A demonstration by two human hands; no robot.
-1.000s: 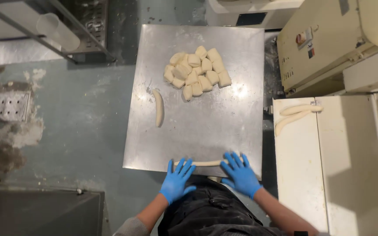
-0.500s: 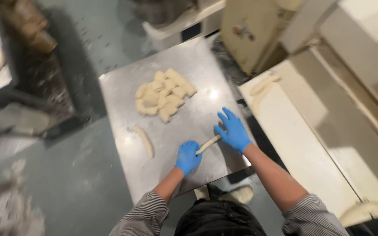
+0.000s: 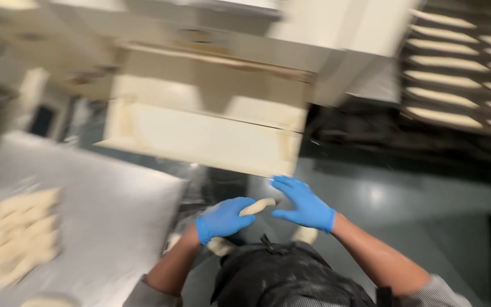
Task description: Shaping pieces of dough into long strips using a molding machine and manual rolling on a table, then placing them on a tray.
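1. At the far left, the pile of dough pieces point(image 3: 18, 239) lies on the steel table point(image 3: 120, 227); it is blurred, and both hands are away from it.
2. The left hand point(image 3: 223, 219), in a blue glove, has its fingers closed around one end of the dough stick point(image 3: 258, 206). I judge that the grip should be soft, because a hard squeeze can flatten the rolled shape.
3. The dough stick is in the air in front of the body, between the two hands, to the right of the table edge and just below the cream-coloured board point(image 3: 200, 136).
4. The right hand point(image 3: 305, 204) is open, with the fingers spread, next to the free end of the stick; whether it touches the stick I cannot tell. I think it should support this end, so that the stick does not hang and stretch.
5. At the far right, racks with long dough pieces point(image 3: 461, 74) stand well apart from the hands.
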